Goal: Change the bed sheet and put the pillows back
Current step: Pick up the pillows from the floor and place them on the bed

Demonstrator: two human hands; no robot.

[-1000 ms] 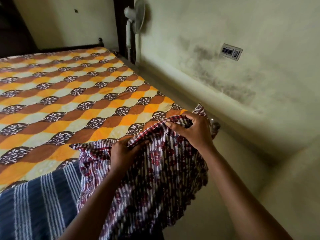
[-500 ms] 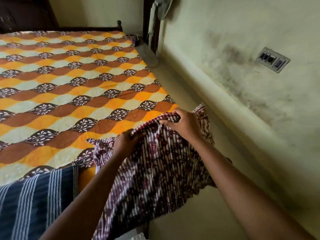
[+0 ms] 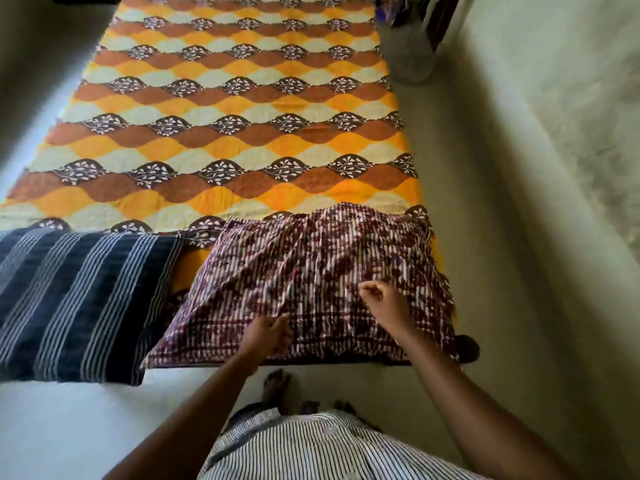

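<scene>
An orange, brown and cream patterned bed sheet [image 3: 221, 140] covers the bed. At its near end lie two pillows side by side: a dark blue striped pillow [image 3: 76, 299] on the left and a maroon striped floral pillow [image 3: 311, 265] on the right. My left hand [image 3: 268, 332] is at the maroon pillow's near edge, and its fingers pinch a fold of the cover. My right hand [image 3: 384, 303] is over the pillow's right half with fingers loosely curled, holding nothing.
A pale wall [image 3: 554, 168] runs close along the bed's right side, leaving a narrow strip of floor [image 3: 460, 209]. A fan base [image 3: 410, 60] stands at the far right corner. My striped shirt [image 3: 311, 448] and bare feet show below.
The maroon pillow went from hanging in both hands off the bed's corner to lying flat on the sheet beside the blue pillow. My right hand let go. The view swung to face down the bed.
</scene>
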